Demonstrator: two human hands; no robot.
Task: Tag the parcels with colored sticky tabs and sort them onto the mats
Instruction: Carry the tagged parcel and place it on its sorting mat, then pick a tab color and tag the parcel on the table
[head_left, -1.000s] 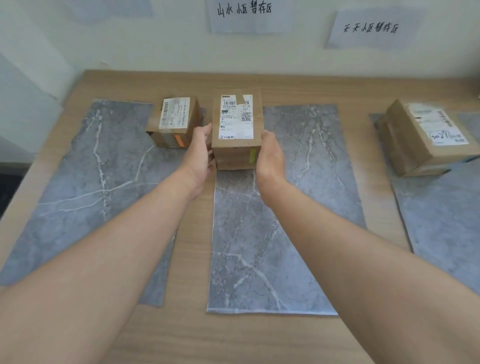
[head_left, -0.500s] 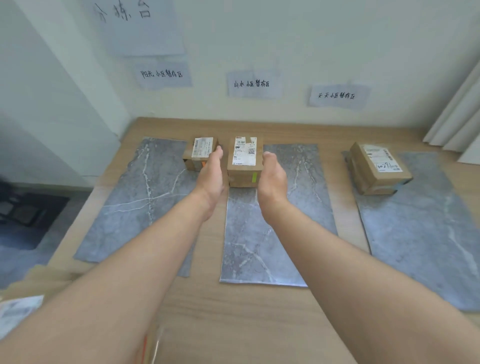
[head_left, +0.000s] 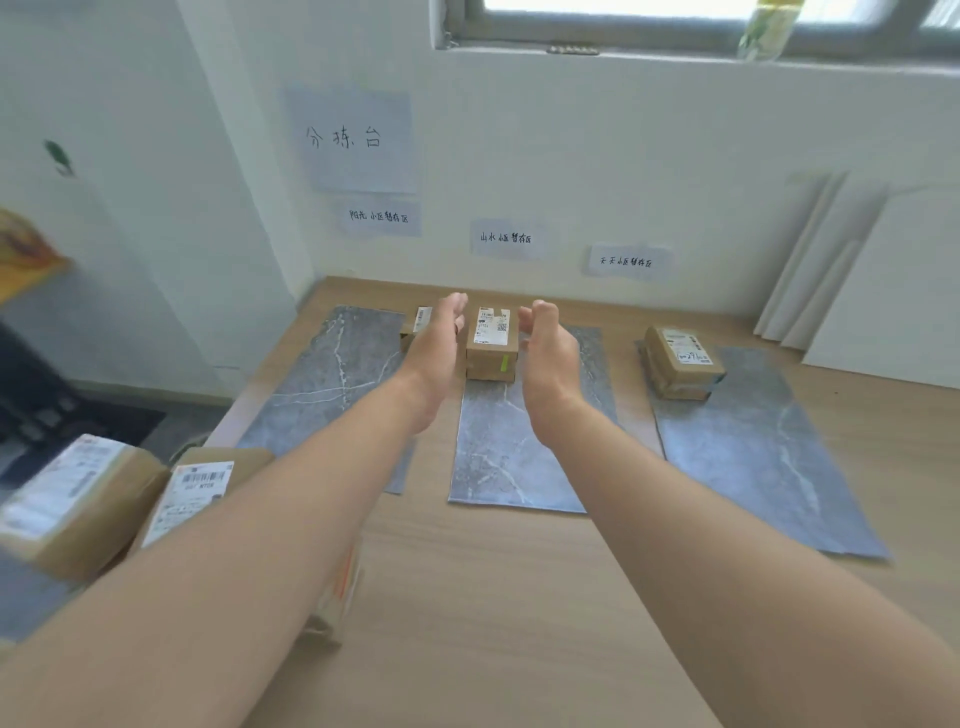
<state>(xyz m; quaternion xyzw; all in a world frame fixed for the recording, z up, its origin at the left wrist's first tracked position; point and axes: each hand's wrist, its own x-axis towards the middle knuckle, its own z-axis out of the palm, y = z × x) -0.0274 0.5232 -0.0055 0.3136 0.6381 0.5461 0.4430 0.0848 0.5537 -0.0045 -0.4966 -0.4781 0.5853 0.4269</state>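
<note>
At the far end of the middle mat (head_left: 514, 457), on a wooden table (head_left: 493, 597), sits a cardboard parcel (head_left: 491, 345) w/ a green tab (head_left: 503, 363) on its near side. The left hand (head_left: 434, 353) & right hand (head_left: 548, 358) hover either side of it, fingers straight, holding nothing. Partly hidden behind the left hand, a 2nd parcel (head_left: 422, 318) sits by the left mat (head_left: 322, 374). A 3rd parcel (head_left: 680, 361) rests on the right mat (head_left: 753, 441). Two more parcels (head_left: 72, 499) lie at near left.
</note>
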